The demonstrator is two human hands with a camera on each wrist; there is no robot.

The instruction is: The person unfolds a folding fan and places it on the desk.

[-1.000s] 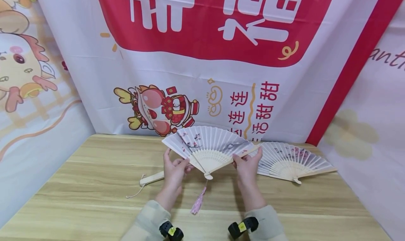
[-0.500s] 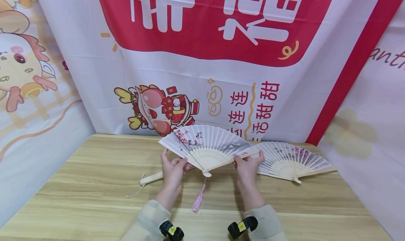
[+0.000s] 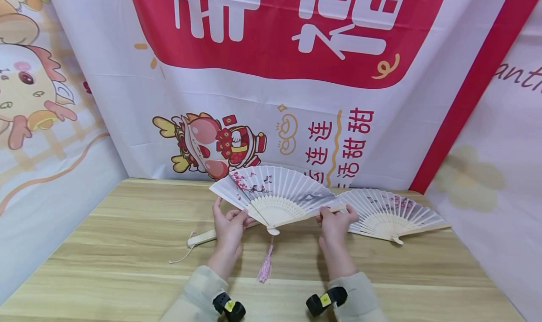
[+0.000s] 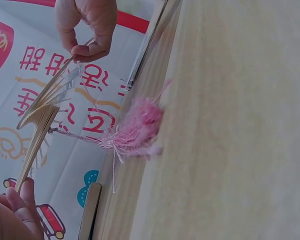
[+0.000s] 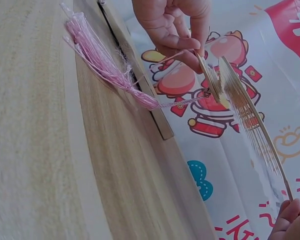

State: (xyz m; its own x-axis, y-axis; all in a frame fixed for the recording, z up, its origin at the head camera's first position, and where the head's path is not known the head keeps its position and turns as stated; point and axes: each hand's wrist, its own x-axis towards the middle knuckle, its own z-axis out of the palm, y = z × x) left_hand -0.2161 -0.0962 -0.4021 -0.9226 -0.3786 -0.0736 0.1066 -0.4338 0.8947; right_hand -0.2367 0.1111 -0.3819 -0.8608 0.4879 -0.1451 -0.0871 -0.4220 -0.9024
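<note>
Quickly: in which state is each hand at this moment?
Left hand: holding the spread fan by its left side.
Right hand: holding the same fan's right side.

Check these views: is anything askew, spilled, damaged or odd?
One oddity: the cartoon dragon on the white-and-red backdrop lies on its side, as if the print were hung sideways. The spread fan held up in front shows no clear damage, and no spill is visible.

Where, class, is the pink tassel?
In the head view, the pink tassel hangs below the held fan, between the left sleeve and the right sleeve, nearer the left.
</note>
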